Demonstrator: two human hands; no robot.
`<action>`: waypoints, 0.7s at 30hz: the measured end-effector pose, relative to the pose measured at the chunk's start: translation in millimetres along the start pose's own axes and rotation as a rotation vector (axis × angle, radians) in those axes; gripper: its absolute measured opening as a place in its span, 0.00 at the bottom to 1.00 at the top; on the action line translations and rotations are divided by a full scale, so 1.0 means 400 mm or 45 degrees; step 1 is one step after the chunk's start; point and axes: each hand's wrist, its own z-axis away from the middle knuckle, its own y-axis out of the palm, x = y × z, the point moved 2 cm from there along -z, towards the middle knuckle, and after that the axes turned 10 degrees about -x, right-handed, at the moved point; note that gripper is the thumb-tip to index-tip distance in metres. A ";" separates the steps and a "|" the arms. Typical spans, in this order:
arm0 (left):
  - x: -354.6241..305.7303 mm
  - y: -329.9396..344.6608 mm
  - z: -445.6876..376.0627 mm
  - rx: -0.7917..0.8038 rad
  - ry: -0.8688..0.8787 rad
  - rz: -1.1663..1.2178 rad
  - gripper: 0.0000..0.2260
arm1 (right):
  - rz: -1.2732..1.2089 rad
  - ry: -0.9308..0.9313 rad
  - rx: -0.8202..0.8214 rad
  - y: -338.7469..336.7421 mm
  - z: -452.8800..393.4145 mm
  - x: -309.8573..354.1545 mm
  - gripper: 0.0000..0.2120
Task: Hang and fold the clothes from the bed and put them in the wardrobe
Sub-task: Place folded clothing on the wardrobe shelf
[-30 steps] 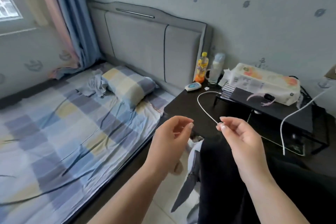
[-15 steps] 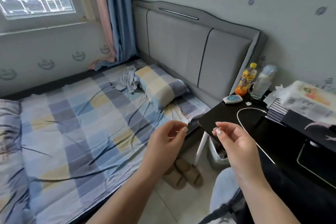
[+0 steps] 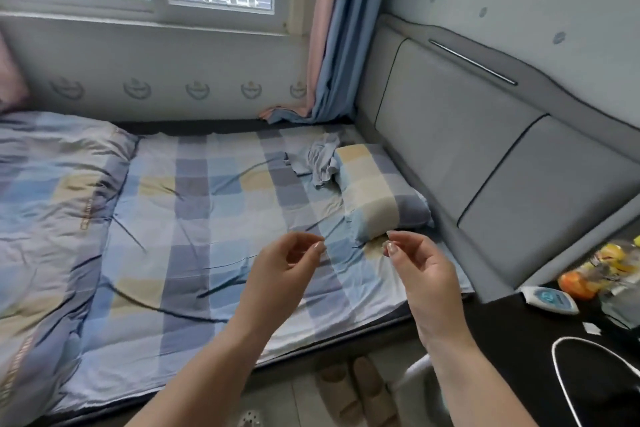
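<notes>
One crumpled blue-grey garment on the checked bed, touching the pillow near the headboard. Left hand and right hand hover above the sheet, fingers loosely curled, empty. Nothing folded or hung in view; wardrobe unseen.

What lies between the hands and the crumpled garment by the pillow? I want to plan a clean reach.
Nothing visible blocks it. Only bare checked sheet lies between the left hand, the right hand and the crumpled garment, which rests against the pillow.
</notes>
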 end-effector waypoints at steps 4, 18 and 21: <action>0.046 0.002 -0.208 -0.054 0.015 0.040 0.04 | 0.000 -0.032 0.034 0.139 -0.185 -0.045 0.07; 0.175 -0.025 -0.763 -0.024 -0.122 0.050 0.04 | 0.161 -0.144 0.214 0.498 -0.686 -0.144 0.09; 0.201 0.024 -0.897 0.031 -0.155 0.045 0.04 | 0.205 -0.155 0.245 0.563 -0.802 -0.181 0.10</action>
